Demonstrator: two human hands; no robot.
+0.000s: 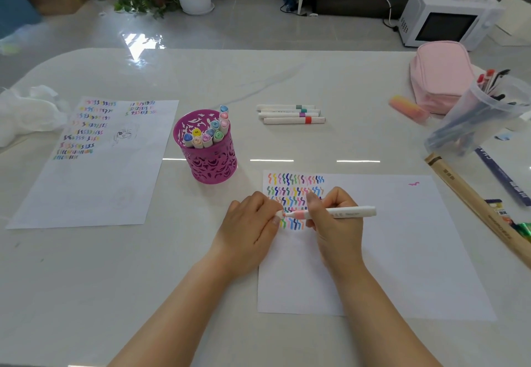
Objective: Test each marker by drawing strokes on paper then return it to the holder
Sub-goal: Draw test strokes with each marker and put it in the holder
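Marker [346, 212], slim white cylinder, crosses flat squiggle-covered paper [402, 251].

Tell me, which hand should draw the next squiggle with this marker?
Probably the right hand: it grips the marker by its barrel, over the paper beside the squiggles. The left hand only pinches its tip end.

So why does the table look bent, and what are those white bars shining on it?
Head view: the wide-angle lens bows the far edge of the table; the three white bars look like lights reflected in its glossy top; more glare sits on the floor; the clear cup at right is smeared, the marker sharp.
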